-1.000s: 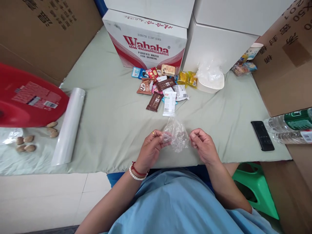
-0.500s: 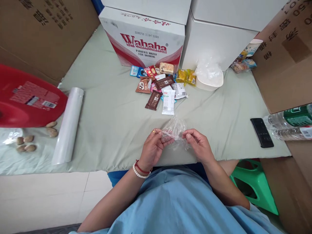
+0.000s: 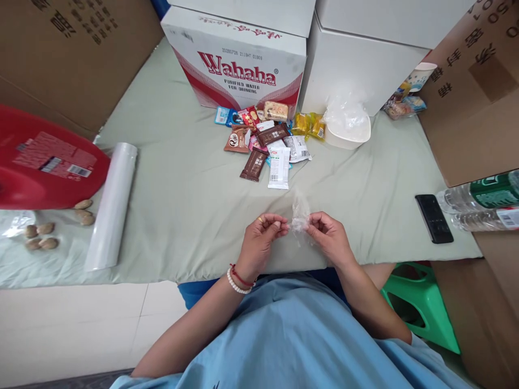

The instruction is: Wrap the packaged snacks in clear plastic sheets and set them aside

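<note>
A crumpled piece of thin clear plastic (image 3: 300, 213) is stretched between my hands just above the cloth; whether it is a bag or a glove I cannot make out. My left hand (image 3: 265, 235), with a ring and bracelets, pinches its left end between thumb and fingers. On the right side of the same plastic, my right hand (image 3: 329, 233) has its thumb and fingertips closed. Beyond my hands lies a pile of wrapped snacks, with a white packet (image 3: 279, 168) and a brown packet (image 3: 254, 165) nearest to me.
A white bowl (image 3: 349, 138) holds more crumpled clear plastic. The Wahaha box (image 3: 243, 70) stands behind the snacks. On the left are a plastic roll (image 3: 113, 208), a red container (image 3: 48, 162) and several walnuts (image 3: 47, 243). A phone (image 3: 433, 219) and bottles (image 3: 486, 197) lie on the right.
The plastic between my hands has been gathered into a narrower bunch near my right fingertips. My left hand has shifted slightly right, its fingers now closer together.
</note>
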Demonstrator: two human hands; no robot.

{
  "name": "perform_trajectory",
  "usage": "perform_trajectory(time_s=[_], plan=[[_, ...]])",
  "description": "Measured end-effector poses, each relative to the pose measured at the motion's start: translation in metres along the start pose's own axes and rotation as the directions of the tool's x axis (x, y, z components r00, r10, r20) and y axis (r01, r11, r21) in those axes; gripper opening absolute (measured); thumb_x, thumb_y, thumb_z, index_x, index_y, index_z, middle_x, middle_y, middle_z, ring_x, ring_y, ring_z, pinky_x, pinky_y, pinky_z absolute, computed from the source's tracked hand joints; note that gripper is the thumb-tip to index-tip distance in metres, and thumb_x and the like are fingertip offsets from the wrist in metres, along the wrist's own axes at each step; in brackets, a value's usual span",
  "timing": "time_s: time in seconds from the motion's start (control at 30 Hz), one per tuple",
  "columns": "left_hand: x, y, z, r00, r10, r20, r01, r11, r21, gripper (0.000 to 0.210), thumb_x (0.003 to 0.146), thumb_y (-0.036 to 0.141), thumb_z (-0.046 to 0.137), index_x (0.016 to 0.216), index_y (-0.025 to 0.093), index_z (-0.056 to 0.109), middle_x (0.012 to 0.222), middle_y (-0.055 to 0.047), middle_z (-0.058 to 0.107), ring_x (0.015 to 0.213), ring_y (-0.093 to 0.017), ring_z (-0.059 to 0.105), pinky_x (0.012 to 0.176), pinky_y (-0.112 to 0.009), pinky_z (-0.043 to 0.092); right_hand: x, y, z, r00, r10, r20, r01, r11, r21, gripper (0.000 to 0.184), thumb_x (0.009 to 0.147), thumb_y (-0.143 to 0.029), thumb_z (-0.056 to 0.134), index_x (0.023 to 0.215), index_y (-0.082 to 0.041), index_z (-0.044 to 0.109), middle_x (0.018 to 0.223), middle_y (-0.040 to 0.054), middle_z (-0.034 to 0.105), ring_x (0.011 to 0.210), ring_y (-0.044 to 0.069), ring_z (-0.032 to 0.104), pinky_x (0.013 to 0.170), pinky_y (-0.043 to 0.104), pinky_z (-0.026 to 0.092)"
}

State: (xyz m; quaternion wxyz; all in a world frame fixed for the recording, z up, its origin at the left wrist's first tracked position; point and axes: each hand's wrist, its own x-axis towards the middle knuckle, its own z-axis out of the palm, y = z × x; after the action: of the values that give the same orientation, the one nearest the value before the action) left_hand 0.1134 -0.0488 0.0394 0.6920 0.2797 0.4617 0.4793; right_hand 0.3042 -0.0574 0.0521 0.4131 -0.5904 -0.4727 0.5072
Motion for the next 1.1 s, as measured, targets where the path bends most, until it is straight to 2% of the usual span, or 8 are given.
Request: perform_trajectory(time_s=[0.2, 0.3, 0.47, 0.63, 0.83, 0.93, 1.0, 1.1], plan=[[-0.002, -0.002, 0.005, 0.994, 0.082, 0.079, -0.096, 0.976, 0.196, 0.039, 0.078, 0.053, 0.087, 0.093, 0.019, 0.077, 0.098, -0.005, 0.074, 0.094, -0.019, 0.067, 0.084, -0.03, 0.053, 0.0, -0.002, 0.002, 0.998, 0.044, -0.034, -0.043, 0.998, 0.045, 0.031, 0.076, -0.047, 0.086, 0.089, -0.022, 0.073, 0.075, -0.0021, 0.064, 0.063, 0.012, 0.049, 0.058, 0.025, 0.038], [0.001, 0.001, 0.006, 0.994, 0.103, 0.031, -0.106, 0.988, 0.111, 0.037, 0.08, 0.054, 0.085, 0.082, 0.019, 0.073, 0.086, -0.002, 0.073, 0.084, -0.016, 0.064, 0.08, -0.028, 0.051, 0.001, -0.005, 0.004, 0.998, 0.059, -0.011, -0.058, 0.991, 0.119, 0.032, 0.077, -0.049, 0.085, 0.087, -0.021, 0.074, 0.071, -0.0027, 0.062, 0.063, 0.012, 0.048, 0.059, 0.025, 0.038], [0.005, 0.016, 0.001, 0.999, -0.02, 0.035, 0.025, 0.99, -0.137, 0.042, 0.074, 0.049, 0.092, 0.082, 0.019, 0.063, 0.092, -0.004, 0.075, 0.09, -0.018, 0.071, 0.087, -0.032, 0.057, 0.005, -0.011, -0.007, 0.987, 0.156, -0.028, -0.141, 0.945, 0.294, 0.037, 0.071, -0.051, 0.09, 0.082, -0.021, 0.072, 0.065, -0.0052, 0.055, 0.053, 0.007, 0.038, 0.05, 0.023, 0.031], [0.01, 0.015, -0.007, 0.99, -0.029, -0.136, 0.001, 0.979, -0.203, 0.049, 0.07, 0.05, 0.092, 0.083, 0.021, 0.054, 0.084, 0.0, 0.07, 0.08, -0.016, 0.07, 0.076, -0.029, 0.059, 0.003, -0.013, -0.023, 0.957, 0.281, -0.067, -0.23, 0.881, 0.412, 0.043, 0.061, -0.047, 0.097, 0.078, -0.02, 0.068, 0.066, -0.0057, 0.054, 0.049, 0.005, 0.036, 0.043, 0.019, 0.024], [0.014, 0.013, -0.015, 0.958, 0.03, -0.284, -0.078, 0.984, -0.161, 0.038, 0.078, 0.04, 0.083, 0.08, 0.021, 0.049, 0.071, 0.006, 0.053, 0.052, -0.005, 0.041, 0.047, -0.017, 0.035, 0.003, 0.004, -0.044, 0.931, 0.346, -0.115, -0.258, 0.849, 0.461, 0.047, 0.058, -0.046, 0.096, 0.083, -0.02, 0.066, 0.067, -0.0063, 0.053, 0.047, 0.004, 0.03, 0.039, 0.018, 0.019], [0.014, 0.017, -0.02, 0.959, -0.001, -0.284, -0.041, 0.989, -0.145, 0.038, 0.081, 0.039, 0.081, 0.08, 0.021, 0.047, 0.07, 0.007, 0.048, 0.052, -0.005, 0.036, 0.046, -0.017, 0.031, 0.0, 0.011, -0.053, 0.925, 0.247, -0.29, -0.153, 0.938, 0.31, 0.045, 0.068, -0.053, 0.09, 0.086, -0.02, 0.066, 0.073, -0.0032, 0.057, 0.052, 0.007, 0.037, 0.042, 0.021, 0.028], [0.014, 0.019, -0.022, 0.957, -0.002, -0.289, -0.035, 0.992, -0.122, 0.039, 0.084, 0.041, 0.079, 0.081, 0.022, 0.045, 0.07, 0.007, 0.046, 0.053, -0.006, 0.036, 0.046, -0.017, 0.032, -0.007, 0.01, -0.056, 0.889, 0.044, -0.456, -0.015, 0.998, 0.066, 0.039, 0.083, -0.058, 0.079, 0.093, -0.021, 0.067, 0.082, 0.001, 0.062, 0.061, 0.012, 0.048, 0.053, 0.026, 0.043], [0.013, 0.019, -0.021, 0.957, 0.022, -0.288, -0.045, 0.996, -0.074, 0.04, 0.087, 0.046, 0.077, 0.083, 0.023, 0.044, 0.071, 0.007, 0.044, 0.052, -0.006, 0.034, 0.045, -0.018, 0.031, -0.017, 0.003, -0.05, 0.858, -0.339, -0.387, 0.198, 0.912, -0.36, 0.039, 0.099, -0.059, 0.06, 0.11, -0.023, 0.069, 0.107, 0.0098, 0.068, 0.092, 0.023, 0.062, 0.085, 0.04, 0.055]])
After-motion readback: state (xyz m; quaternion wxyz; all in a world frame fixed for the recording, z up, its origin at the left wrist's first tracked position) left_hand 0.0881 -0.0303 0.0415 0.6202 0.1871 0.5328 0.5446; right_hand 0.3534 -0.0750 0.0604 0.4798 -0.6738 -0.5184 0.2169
